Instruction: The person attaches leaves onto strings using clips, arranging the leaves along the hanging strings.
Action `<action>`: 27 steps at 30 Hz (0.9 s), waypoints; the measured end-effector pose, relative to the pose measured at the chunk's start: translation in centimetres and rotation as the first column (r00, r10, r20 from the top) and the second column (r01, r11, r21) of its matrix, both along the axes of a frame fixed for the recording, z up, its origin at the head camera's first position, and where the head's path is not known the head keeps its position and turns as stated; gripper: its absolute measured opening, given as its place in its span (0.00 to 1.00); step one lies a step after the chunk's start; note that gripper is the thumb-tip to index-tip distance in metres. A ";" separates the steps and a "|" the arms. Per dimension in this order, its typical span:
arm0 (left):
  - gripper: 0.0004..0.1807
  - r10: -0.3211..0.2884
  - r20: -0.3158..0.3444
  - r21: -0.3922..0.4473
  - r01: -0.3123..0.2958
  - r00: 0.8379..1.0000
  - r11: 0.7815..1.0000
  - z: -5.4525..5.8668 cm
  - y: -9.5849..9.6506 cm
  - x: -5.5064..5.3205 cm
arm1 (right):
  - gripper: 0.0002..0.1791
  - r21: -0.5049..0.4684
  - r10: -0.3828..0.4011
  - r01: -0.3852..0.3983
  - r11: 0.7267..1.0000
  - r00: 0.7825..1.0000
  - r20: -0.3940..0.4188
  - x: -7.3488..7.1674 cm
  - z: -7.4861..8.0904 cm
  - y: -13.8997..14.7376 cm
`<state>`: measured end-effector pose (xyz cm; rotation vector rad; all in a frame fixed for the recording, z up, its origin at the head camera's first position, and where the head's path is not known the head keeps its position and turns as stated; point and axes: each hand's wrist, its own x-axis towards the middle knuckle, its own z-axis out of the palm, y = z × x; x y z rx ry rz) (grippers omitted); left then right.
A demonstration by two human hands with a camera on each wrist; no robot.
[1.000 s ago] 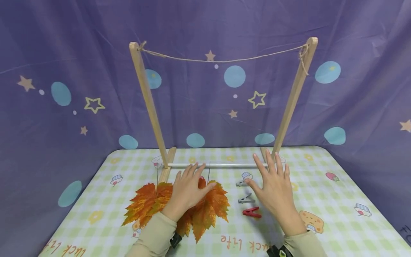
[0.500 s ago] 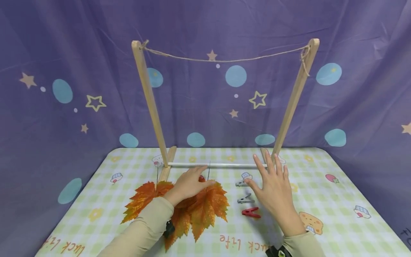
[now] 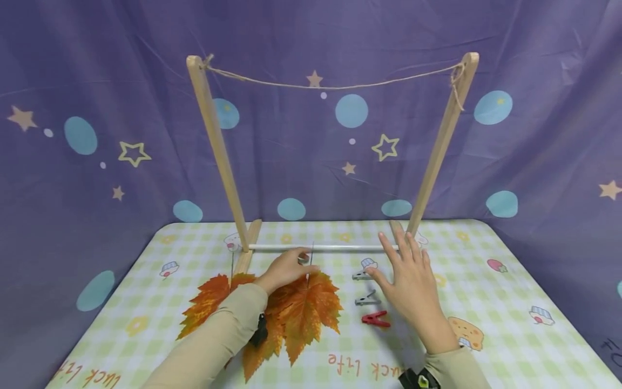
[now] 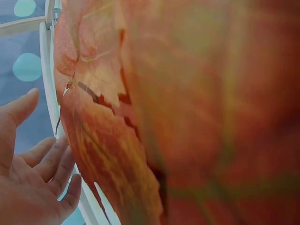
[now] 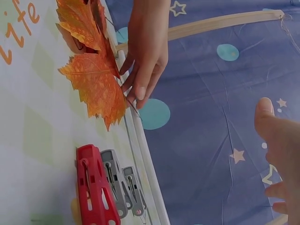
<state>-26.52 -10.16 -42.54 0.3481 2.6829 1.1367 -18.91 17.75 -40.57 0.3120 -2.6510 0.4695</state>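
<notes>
Orange artificial maple leaves [image 3: 311,313] lie overlapping at the left of the table, their thin dark stems pointing toward the back. Over the stem of the rightmost leaf my left hand [image 3: 285,270] reaches, fingers bent loosely and thumb apart. In the left wrist view that thumb [image 4: 21,108] stands well away from the fingers, with leaf surface filling the right side. My right hand [image 3: 413,286] hovers with spread fingers, holding nothing. Left of it are two grey clothespins [image 3: 367,299] and a red clothespin [image 3: 376,319], in a column.
Behind the hands stands a wooden frame with a left post [image 3: 218,151], a right post [image 3: 442,146] and a white rod [image 3: 340,248] low between them. A sagging twine [image 3: 335,87] joins the post tops. The checkered tablecloth [image 3: 505,308] ends before a purple curtain.
My left hand has turned and its spread fingers have bent down toward the right leaf's stem. My right hand keeps its spread pose. The head view has shifted slightly.
</notes>
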 end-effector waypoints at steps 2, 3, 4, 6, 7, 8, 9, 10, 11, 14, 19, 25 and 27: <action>0.32 0.010 -0.004 0.002 -0.010 1.000 1.000 -0.2 0.3 -0.2 | 0.43 -0.001 0.007 -0.007 1.000 1.000 0.006 -0.1 0.0 0.1; 0.32 0.019 -0.003 0.002 -0.019 1.000 1.000 -0.3 0.4 -0.3 | 0.43 -0.003 0.012 -0.012 1.000 1.000 0.006 -0.1 0.0 0.2; 0.31 0.028 -0.001 0.005 -0.028 1.000 1.000 -0.3 0.6 -0.4 | 0.43 -0.003 0.015 -0.015 1.000 1.000 0.006 -0.1 0.0 0.2; 0.30 0.044 -0.002 0.007 -0.044 0.999 0.999 -0.5 0.8 -0.6 | 0.43 -0.001 0.017 -0.017 1.000 1.000 0.006 -0.1 0.0 0.3; 0.29 0.051 -0.003 0.004 -0.051 0.999 0.999 -0.6 0.9 -0.6 | 0.43 0.000 0.019 -0.019 1.000 1.000 0.004 -0.1 0.0 0.3; 0.29 0.059 -0.004 0.001 -0.059 0.998 0.998 -0.7 0.9 -0.7 | 0.43 0.001 0.021 -0.021 1.000 1.000 0.002 -0.1 0.0 0.3; 0.28 0.064 -0.008 -0.001 -0.064 0.998 0.998 -0.7 1.0 -0.8 | 0.43 0.002 0.022 -0.022 1.000 1.000 0.001 -0.2 0.0 0.3; 0.27 0.068 -0.011 -0.005 -0.068 0.998 0.998 -0.8 1.0 -0.8 | 0.43 0.003 0.022 -0.022 1.000 1.000 0.003 -0.2 0.0 0.3; 0.26 0.071 -0.013 -0.009 -0.071 0.997 0.997 -0.8 1.1 -0.9 | 0.43 0.003 0.022 -0.022 1.000 1.000 0.001 -0.2 0.0 0.4; 0.24 0.067 -0.014 -0.011 -0.067 0.998 0.998 -1.1 1.1 -1.0 | 0.43 -0.002 0.023 -0.023 1.000 1.000 0.006 -0.1 0.0 0.3; 0.21 0.061 -0.001 0.011 -0.061 0.998 0.998 -1.3 1.1 -1.0 | 0.43 -0.008 0.025 -0.025 1.000 1.000 0.009 0.1 0.0 0.2; 0.20 0.055 -0.020 0.056 -0.054 0.998 0.997 -1.0 1.2 -0.9 | 0.43 -0.019 0.027 -0.027 0.999 1.000 -0.004 0.1 0.3 0.3; 0.20 0.053 -0.027 0.066 -0.051 0.998 0.997 -0.8 1.2 -0.7 | 0.44 -0.027 0.026 -0.026 0.999 1.000 0.005 0.2 0.3 0.4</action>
